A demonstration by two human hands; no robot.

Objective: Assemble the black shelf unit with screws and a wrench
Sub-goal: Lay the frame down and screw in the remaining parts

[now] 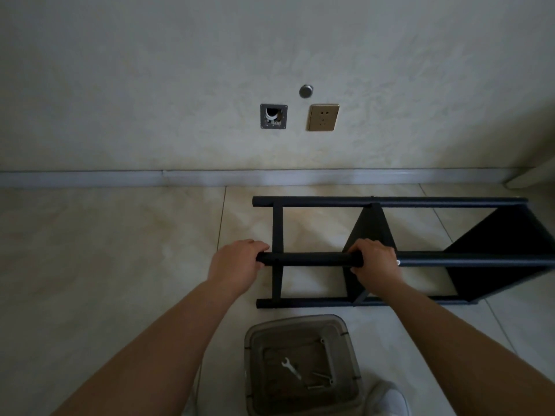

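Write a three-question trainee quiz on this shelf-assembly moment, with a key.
1. True or false: both hands, left and right, grip the same black pole.
2. Where does the wrench lie? A) on the floor tiles B) in the plastic bin C) in the right hand
3. Fill in: the shelf unit lies on its ____ on the floor.

Key: 1 true; 2 B; 3 side.
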